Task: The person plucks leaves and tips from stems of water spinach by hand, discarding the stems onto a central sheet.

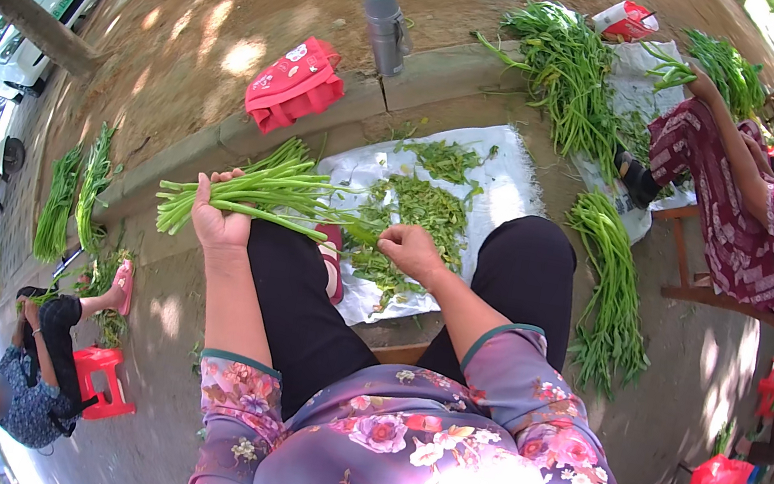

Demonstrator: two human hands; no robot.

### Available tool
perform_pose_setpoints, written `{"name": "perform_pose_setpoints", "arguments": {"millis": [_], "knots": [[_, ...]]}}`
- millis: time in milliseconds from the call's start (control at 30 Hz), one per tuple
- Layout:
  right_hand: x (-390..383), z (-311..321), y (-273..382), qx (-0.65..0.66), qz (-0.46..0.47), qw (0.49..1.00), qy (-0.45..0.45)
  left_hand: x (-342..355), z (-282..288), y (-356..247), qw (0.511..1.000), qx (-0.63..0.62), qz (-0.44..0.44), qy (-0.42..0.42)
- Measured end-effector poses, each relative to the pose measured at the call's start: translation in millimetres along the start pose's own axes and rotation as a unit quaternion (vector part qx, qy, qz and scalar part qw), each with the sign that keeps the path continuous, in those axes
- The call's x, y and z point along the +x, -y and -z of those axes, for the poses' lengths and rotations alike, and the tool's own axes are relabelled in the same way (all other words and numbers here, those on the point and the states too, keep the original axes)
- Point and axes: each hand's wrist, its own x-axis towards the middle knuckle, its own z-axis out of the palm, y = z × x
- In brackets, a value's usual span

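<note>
Gripping a bunch of long green stems (pixel 248 192), the left hand (pixel 218 220) is closed around the bundle near its cut ends, holding it roughly level above the left knee so that the leafy tips point toward the right hand (pixel 411 249). That right hand has its fingers pinched together on the leafy end of the bunch, though exactly which stem or leaf it nips is hard to make out at this size. Below and beyond both hands lies a white sheet (pixel 506 195) spread on the ground, strewn with a pile of plucked green leaves (pixel 418 206). To the right of the person's right leg, a second bundle of greens (pixel 609 277) lies on the bare ground. Farther off, a red bag (pixel 292 85) and a grey flask (pixel 385 27) sit at a concrete kerb (pixel 434 72). Another person in a dark red patterned garment (pixel 763 231) sits at upper right beside a large heap of greens (pixel 566 73).
</note>
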Motion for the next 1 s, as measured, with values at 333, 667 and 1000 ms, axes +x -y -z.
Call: {"name": "perform_pose_setpoints", "arguments": {"millis": [333,667,1000], "knots": [[-20.7,48.8,13.0,-0.036,0.054,0.994,-0.084,-7.9,-13.9,11.6,0.999,0.025,0.001,0.034],[-20.9,56.4,19.1,-0.078,0.065,0.984,-0.149,-8.4,-20.5,26.0,0.995,0.085,-0.042,0.039],[-17.9,54.2,14.5,-0.035,0.025,0.989,-0.138,-4.5,-21.3,34.0,0.982,0.151,-0.114,0.008]]}}
